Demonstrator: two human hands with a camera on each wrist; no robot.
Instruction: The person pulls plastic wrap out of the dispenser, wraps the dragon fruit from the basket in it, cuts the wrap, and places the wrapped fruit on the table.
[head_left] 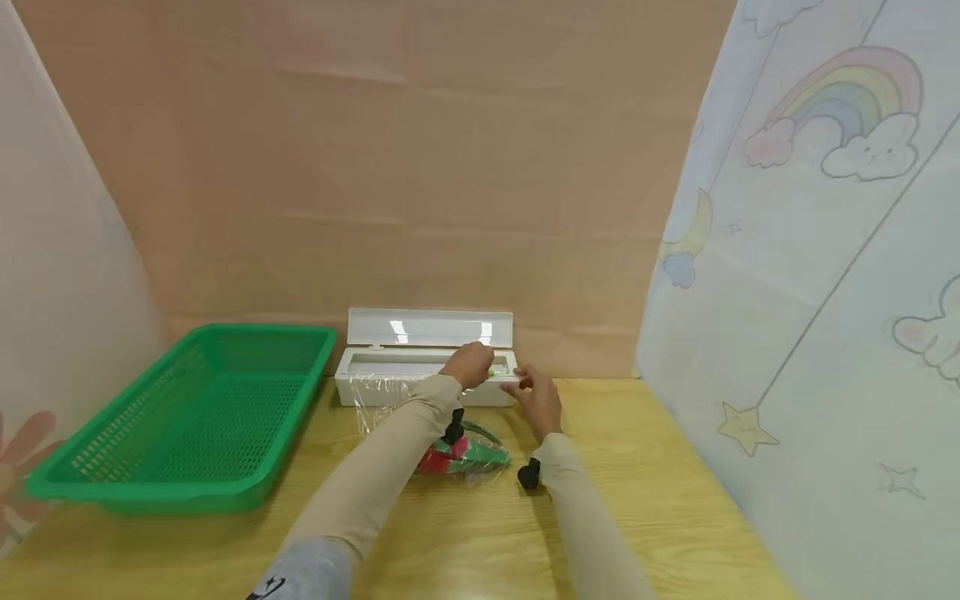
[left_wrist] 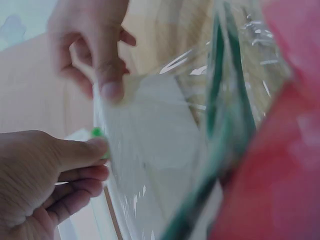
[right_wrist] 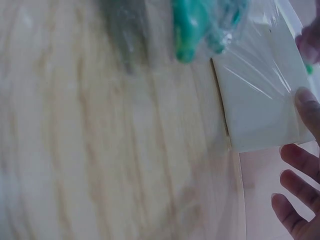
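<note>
In the head view, a white cling film box (head_left: 480, 397) sits on the wooden table (head_left: 660, 500) with its lid (head_left: 431, 327) tipped up at the back. The left hand (head_left: 468, 365) is curled tight at the top front edge, by a small green slider (head_left: 492, 374). The right hand (head_left: 542, 404) pinches the box at its right front corner. Clear film (head_left: 371, 408) hangs down the front. A red, pink and green thing (head_left: 461, 452) lies on the table near the box, under shiny film; I can't tell just what it is. A green basket (head_left: 150, 493) stands to the left.

In the left wrist view, the left thumb and finger pinch the green slider at the box's edge. The right hand grips the corner close by, and film runs over the box front.

In the right wrist view, the right thumb (right_wrist: 306, 102) presses on the box front, and the other fingers bend around its end.

I think the step now is cutting the film with the slider. The next move seems to need the right hand to keep the box steady while the left finishes the cut.
</note>
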